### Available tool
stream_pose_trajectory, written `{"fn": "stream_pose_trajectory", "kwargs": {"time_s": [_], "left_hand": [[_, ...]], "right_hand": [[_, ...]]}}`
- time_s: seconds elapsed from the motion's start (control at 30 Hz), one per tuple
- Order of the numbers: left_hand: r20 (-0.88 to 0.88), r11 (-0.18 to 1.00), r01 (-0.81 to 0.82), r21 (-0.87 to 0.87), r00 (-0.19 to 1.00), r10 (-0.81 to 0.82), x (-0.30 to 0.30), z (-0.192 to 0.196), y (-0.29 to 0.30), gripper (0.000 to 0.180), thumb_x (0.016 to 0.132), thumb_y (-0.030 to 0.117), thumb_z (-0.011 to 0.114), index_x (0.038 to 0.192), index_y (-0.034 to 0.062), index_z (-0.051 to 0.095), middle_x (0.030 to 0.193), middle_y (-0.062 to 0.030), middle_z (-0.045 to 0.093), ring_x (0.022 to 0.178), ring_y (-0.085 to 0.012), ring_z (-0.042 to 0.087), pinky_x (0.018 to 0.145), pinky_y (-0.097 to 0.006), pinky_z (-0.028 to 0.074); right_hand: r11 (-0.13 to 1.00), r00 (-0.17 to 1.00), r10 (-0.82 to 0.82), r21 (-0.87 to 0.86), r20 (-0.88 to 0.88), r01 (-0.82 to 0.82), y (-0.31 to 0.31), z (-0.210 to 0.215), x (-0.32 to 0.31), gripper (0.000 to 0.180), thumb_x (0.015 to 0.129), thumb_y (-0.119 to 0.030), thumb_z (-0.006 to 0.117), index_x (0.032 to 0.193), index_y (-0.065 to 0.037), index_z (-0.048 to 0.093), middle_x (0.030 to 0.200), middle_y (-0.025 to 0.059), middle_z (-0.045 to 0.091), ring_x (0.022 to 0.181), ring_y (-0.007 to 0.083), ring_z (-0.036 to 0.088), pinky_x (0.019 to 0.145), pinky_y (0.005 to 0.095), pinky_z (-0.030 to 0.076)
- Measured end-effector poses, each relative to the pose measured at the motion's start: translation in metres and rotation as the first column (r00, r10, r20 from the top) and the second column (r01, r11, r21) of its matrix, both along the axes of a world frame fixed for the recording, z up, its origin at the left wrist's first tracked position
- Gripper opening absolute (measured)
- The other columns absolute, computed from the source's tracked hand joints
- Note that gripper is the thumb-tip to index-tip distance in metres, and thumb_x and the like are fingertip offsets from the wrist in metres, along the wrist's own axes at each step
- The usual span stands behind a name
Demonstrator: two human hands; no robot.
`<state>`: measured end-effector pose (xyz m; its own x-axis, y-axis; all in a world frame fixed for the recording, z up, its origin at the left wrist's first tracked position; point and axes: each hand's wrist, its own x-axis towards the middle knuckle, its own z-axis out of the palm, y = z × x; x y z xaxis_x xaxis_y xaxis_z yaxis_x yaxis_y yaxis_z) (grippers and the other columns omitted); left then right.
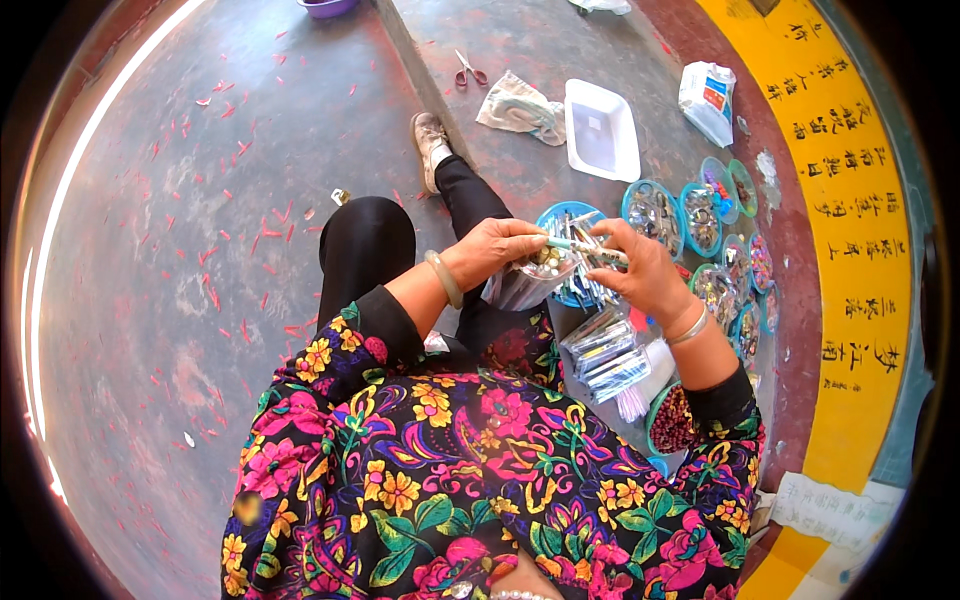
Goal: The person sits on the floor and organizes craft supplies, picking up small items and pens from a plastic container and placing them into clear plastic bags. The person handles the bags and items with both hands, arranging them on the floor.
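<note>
Above my lap, a slim pen [585, 247], pale green at one end and whitish at the other, spans the gap between my hands. My left hand [490, 252] pinches its green end. My right hand [640, 268] is closed on the whitish end with thumb and fingers. Just under the pen, by my left fingers, sits a clear plastic bag or tub [525, 285] with small gold and white pieces at its top. Behind my hands stands a blue basket [548, 212] of pens or similar slim sticks. Bundles of pens in clear sleeves [605, 350] lie below my right hand.
Several round baskets of small parts crowd the right side, one a blue-rimmed basket [655, 212]. Farther off are a white tray [603, 130], a cloth [515, 108], scissors [468, 70] and a white package [708, 100]. Red scraps litter the concrete floor [150, 300] at left.
</note>
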<state>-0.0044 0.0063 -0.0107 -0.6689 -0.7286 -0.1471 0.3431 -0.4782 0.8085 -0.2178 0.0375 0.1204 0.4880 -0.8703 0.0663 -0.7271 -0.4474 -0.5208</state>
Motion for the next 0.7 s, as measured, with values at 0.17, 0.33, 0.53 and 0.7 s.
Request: {"fn": "stream_pose_trajectory", "kwargs": {"time_s": [0.17,0.33,0.53,0.7], "left_hand": [[-0.005,1.0,0.002,0.011,1.0,-0.002,0.0,-0.002,0.001,0.023,0.091,0.017,0.058,0.105,-0.0007,0.064,0.09,-0.0021,0.065,0.08,-0.0069,0.057,0.072,-0.021,0.046],[0.021,1.0,0.017,-0.015,1.0,-0.017,-0.001,-0.006,-0.001,0.025,0.091,0.017,0.057,0.107,-0.0015,0.063,0.091,-0.0029,0.065,0.081,-0.0076,0.058,0.073,-0.021,0.047],[0.063,1.0,0.002,-0.009,0.998,-0.001,0.0,-0.001,-0.002,0.026,0.091,0.018,0.058,0.107,-0.0017,0.063,0.092,-0.0036,0.065,0.082,-0.0084,0.058,0.074,-0.022,0.047],[0.011,0.999,-0.033,-0.003,0.999,0.033,-0.001,-0.007,-0.004,0.027,0.092,0.021,0.057,0.107,-0.0009,0.062,0.093,-0.0025,0.064,0.084,-0.0077,0.057,0.075,-0.022,0.046]], "right_hand": [[0.829,0.918,0.064,-0.491,-0.392,-0.267,0.006,-0.006,-0.004,0.017,0.08,-0.014,0.064,0.094,-0.006,0.061,0.074,0.009,0.059,0.064,0.0264,0.059,0.054,0.0356,0.045],[0.97,0.985,-0.134,0.218,0.105,0.108,-0.004,-0.01,-0.006,0.013,0.082,-0.014,0.064,0.083,0.0,0.064,0.063,0.0032,0.053,0.058,0.0126,0.052,0.05,0.0293,0.039],[0.751,0.882,-0.396,0.643,0.256,0.151,-0.013,-0.015,-0.012,0.015,0.087,-0.013,0.061,0.082,0.001,0.065,0.062,-0.0045,0.052,0.054,0.0029,0.044,0.049,0.0186,0.033],[0.744,0.842,-0.444,0.65,0.307,0.155,-0.001,-0.011,-0.003,0.014,0.088,-0.011,0.058,0.091,0.001,0.065,0.067,-0.005,0.052,0.055,0.0021,0.044,0.049,0.0172,0.033]]}}
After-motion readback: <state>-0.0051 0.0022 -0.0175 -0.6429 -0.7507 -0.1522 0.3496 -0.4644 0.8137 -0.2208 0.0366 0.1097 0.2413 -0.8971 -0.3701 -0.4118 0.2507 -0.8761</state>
